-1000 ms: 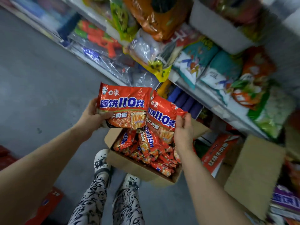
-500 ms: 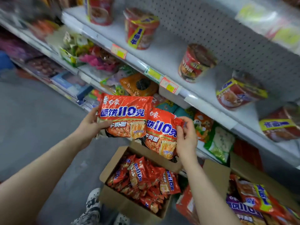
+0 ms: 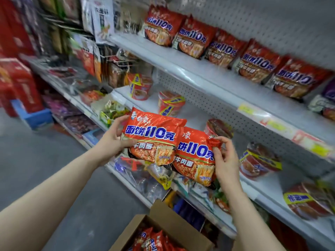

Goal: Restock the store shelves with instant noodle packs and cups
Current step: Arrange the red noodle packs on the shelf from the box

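The left hand [image 3: 112, 140] clasped the first pack [image 3: 154, 134], a flat red-orange plastic packet of instant noodles with blue-and-white lettering. It held the packet by its nine o'clock edge, with the thumb lying across the front and the fingers behind. The right hand [image 3: 224, 160] pinched the second pack [image 3: 195, 156], a matching red-orange plastic packet, with curled fingers crumpling its two o'clock corner. Both packets were held up in the air at the middle of the view, in front of the shelving. The first pack overlapped the nine o'clock edge of the second.

At six o'clock, below the arms, stood an open brown cardboard box [image 3: 174, 225] holding more red packets [image 3: 154, 240]. Toward one o'clock, a row of identical red noodle packets [image 3: 223, 46] leaned along the white metal upper shelf [image 3: 181, 62], against a white perforated back panel [image 3: 262, 20]. On the white middle shelf [image 3: 262, 187] behind the hands stood red paper noodle cups with yellow-and-blue bands [image 3: 170, 104], running from twelve o'clock down to four o'clock. At nine o'clock lay bare grey floor [image 3: 36, 160]; the goods farther along the aisle were too blurred to identify.
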